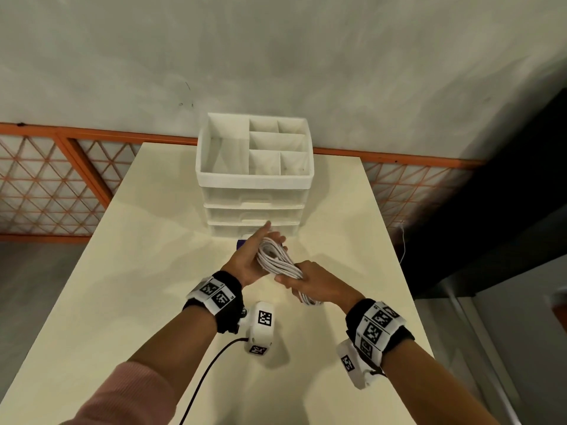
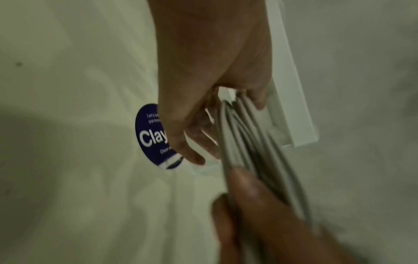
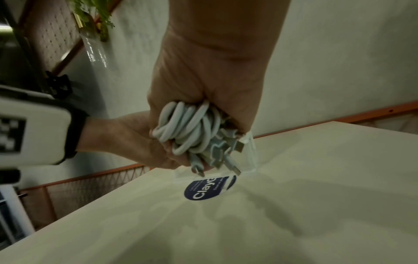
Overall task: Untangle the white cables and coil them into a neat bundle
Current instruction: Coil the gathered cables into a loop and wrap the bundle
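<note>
The round blue sticker (image 2: pixel 150 135) is half covered by the left hand (image 2: pixel 203 75) in the left wrist view, so only "Clay" is readable; its small text is too blurred. In the right wrist view the clear box (image 3: pixel 250 157) covers the sticker's upper part. The right hand (image 1: pixel 316 279) hides the middle of the white cables (image 1: pixel 276 259) in the head view. The plugs (image 3: pixel 235 167) are blurred, their type I cannot tell. The left sleeve (image 1: pixel 122 394) is cut off by the bottom edge.
</note>
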`<state>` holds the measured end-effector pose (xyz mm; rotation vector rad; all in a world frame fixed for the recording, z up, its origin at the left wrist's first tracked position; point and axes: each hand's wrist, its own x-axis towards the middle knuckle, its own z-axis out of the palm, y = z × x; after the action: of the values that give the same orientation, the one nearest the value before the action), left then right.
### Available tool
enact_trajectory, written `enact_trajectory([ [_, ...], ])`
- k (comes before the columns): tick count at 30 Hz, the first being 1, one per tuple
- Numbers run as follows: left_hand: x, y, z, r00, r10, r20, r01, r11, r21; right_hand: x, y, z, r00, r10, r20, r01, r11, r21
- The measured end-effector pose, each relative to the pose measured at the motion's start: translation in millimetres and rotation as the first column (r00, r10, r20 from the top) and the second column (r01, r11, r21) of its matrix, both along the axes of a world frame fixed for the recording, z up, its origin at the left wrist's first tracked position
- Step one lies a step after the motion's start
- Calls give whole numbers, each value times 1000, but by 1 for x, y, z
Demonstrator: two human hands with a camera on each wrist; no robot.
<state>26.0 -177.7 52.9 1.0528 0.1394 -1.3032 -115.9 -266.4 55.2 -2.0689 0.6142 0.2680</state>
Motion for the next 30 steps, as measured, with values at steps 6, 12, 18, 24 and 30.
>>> enact_trajectory([
  [6, 26, -17, -19, 936, 334, 109, -329, 942, -59, -8, -24, -8, 995, -97, -15, 98, 995, 17],
  [12, 33, -21, -21, 931, 353, 96, -348, 935, -70, -19, -31, -11, 987, -158, 8, 157, 985, 72],
  [18, 13, -4, -29, 921, 369, 123, -369, 929, -24, -24, -45, -2, 981, -157, 114, 146, 984, 104],
  [24, -11, 21, -36, 889, 392, 237, -403, 915, -1, 24, -41, 44, 989, 8, 149, -13, 999, 31],
  [30, -8, 27, -32, 885, 412, 218, -422, 907, -4, 97, -33, 54, 947, 316, -59, -313, 868, -386],
])
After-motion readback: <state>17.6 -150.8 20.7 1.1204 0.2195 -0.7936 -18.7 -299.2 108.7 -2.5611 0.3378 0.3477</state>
